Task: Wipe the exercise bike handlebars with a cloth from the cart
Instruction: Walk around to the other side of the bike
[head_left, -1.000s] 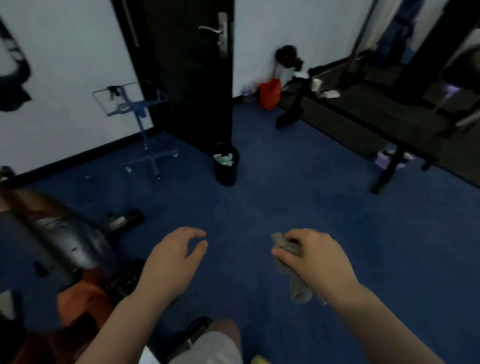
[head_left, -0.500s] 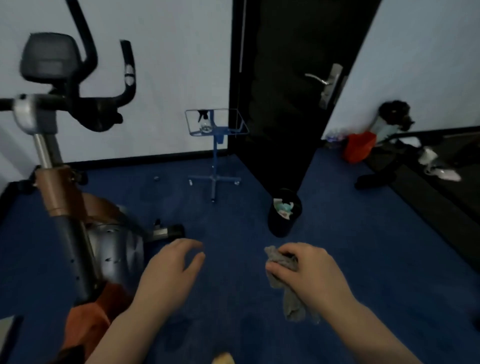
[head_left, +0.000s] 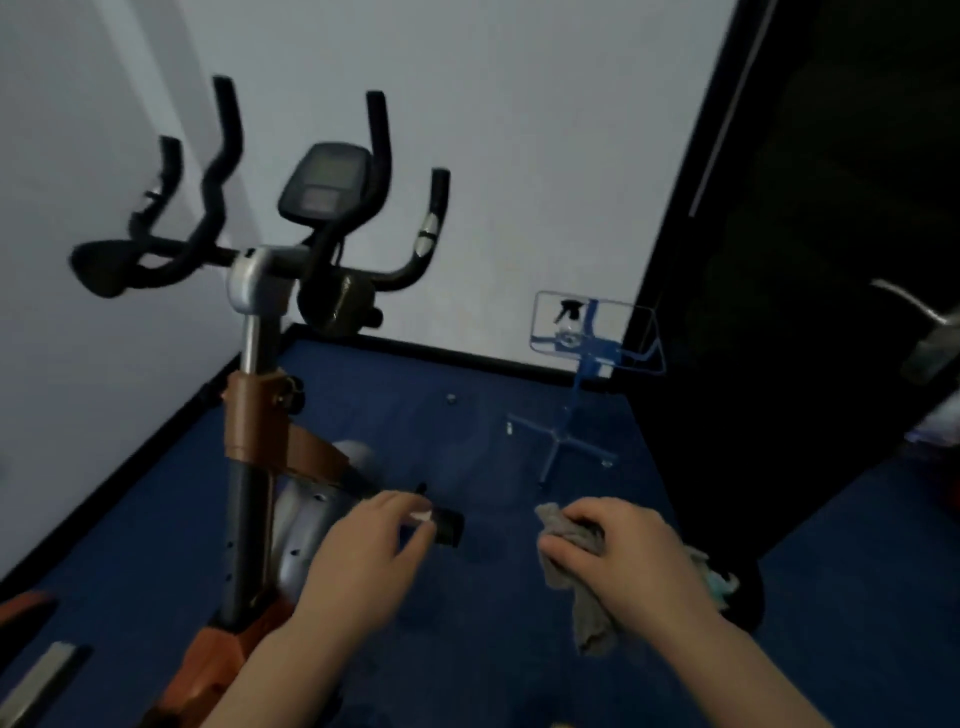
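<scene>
Now our right hand (head_left: 628, 556) grips the cloth (head_left: 587, 597), its length hanging down; our left hand (head_left: 363, 561) hovers loosely open, handlebars (head_left: 218, 176) pointing up.

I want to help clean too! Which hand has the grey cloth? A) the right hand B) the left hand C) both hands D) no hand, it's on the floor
A: the right hand grips the grey cloth; the left hand holds nothing.
</scene>
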